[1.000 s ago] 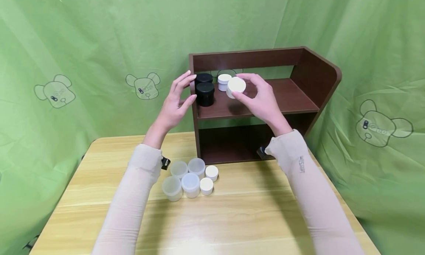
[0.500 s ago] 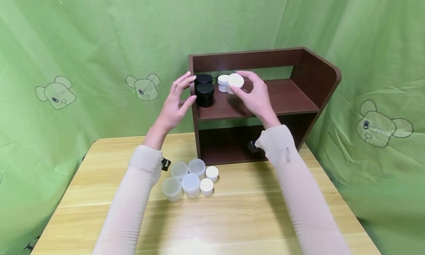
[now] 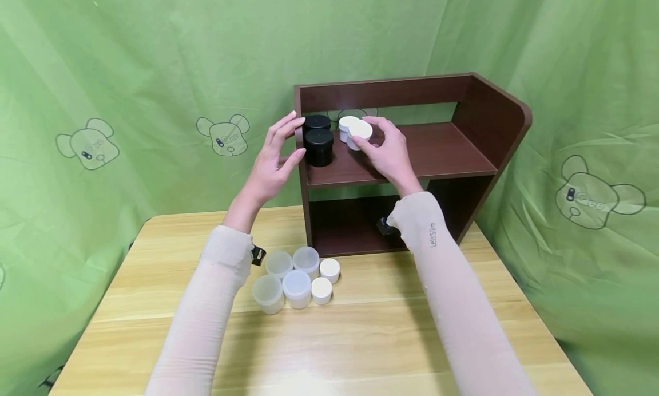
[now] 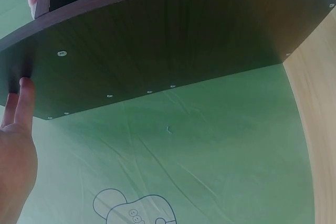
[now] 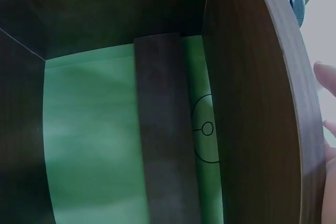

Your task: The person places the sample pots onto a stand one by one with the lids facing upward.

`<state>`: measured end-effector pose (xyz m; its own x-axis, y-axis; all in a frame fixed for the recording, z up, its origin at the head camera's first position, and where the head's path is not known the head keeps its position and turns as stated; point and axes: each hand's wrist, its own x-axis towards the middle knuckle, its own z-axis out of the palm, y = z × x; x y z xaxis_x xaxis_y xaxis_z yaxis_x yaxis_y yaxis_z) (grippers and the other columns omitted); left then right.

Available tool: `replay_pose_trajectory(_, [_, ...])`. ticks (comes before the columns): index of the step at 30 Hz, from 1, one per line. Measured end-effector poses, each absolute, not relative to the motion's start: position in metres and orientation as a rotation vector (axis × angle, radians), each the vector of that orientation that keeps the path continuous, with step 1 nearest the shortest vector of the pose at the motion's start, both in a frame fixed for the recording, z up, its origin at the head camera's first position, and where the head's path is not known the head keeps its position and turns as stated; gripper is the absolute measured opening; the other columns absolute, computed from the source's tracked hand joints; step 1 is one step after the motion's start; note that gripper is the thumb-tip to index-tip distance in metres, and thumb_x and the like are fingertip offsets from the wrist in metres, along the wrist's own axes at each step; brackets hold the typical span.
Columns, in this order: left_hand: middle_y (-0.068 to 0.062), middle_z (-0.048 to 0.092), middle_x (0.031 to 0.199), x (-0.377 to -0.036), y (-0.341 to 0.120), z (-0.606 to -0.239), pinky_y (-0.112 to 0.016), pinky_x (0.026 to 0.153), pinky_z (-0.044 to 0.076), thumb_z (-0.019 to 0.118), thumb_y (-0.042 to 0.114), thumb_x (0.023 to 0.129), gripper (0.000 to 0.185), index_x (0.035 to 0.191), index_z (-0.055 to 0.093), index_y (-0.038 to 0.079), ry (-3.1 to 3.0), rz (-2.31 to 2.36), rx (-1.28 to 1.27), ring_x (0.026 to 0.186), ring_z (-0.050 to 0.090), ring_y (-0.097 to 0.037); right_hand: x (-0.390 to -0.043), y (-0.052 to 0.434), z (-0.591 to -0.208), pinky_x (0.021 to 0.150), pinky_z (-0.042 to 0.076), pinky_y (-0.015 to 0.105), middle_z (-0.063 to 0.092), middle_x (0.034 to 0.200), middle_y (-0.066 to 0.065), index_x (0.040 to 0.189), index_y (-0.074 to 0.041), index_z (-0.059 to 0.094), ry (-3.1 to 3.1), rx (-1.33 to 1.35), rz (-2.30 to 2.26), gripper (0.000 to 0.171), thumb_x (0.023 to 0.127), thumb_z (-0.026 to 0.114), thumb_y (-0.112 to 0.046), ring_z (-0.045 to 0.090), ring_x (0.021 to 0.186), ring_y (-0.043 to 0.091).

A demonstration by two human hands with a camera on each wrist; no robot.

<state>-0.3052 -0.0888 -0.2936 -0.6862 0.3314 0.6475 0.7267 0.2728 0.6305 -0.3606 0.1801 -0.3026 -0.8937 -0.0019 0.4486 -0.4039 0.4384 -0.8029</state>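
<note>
My left hand (image 3: 270, 170) spread at the left panel (image 4: 173, 40), my right hand (image 3: 389, 153) pinches a white jar (image 3: 360, 130) over the upper shelf (image 3: 437, 150), where overshooting leftward could knock its far twin (image 3: 344, 128).

Curtain (image 3: 154, 70): green, creased, on three sides
Print (image 3: 229, 137): round-eared cartoon heads
Table (image 3: 376, 333): pale wood grain
Glare (image 3: 301, 381): table's near edge

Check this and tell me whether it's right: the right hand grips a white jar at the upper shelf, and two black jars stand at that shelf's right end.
Not quite: the two black jars stand at the left end of the upper shelf, as the head view shows. The right hand does grip a white jar there.
</note>
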Motion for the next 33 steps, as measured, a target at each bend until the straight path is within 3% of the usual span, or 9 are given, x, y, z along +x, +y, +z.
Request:
replay_pose_trajectory(12, [-0.011, 0.025, 0.169, -0.3057, -0.0884, -0.2939, -0.053, 0.102, 0.059, 0.055, 0.009, 0.106, 0.050, 0.154, 0.042, 0.008, -2.156, -1.393, -0.955, 0.147, 0.042, -0.034, -0.3638, 0.1804, -0.3069, 0.100, 0.058, 0.035, 0.065, 0.133, 0.014, 0.141, -0.008, 0.061, -2.365, 0.366, 1.437, 0.052, 0.094, 0.079, -0.023, 0.065, 0.114, 0.025])
replay_pose_trajectory(33, [-0.010, 0.023, 0.169, -0.3040, -0.0910, -0.2914, -0.051, 0.103, 0.059, 0.054, 0.010, 0.107, 0.050, 0.155, 0.040, 0.009, -2.170, -1.373, -0.961, 0.147, 0.041, -0.033, -0.3659, 0.1758, -0.3058, 0.102, 0.055, 0.038, 0.066, 0.131, 0.013, 0.138, -0.008, 0.060, -2.457, 0.339, 1.342, 0.049, 0.096, 0.076, -0.029, 0.064, 0.112, 0.024])
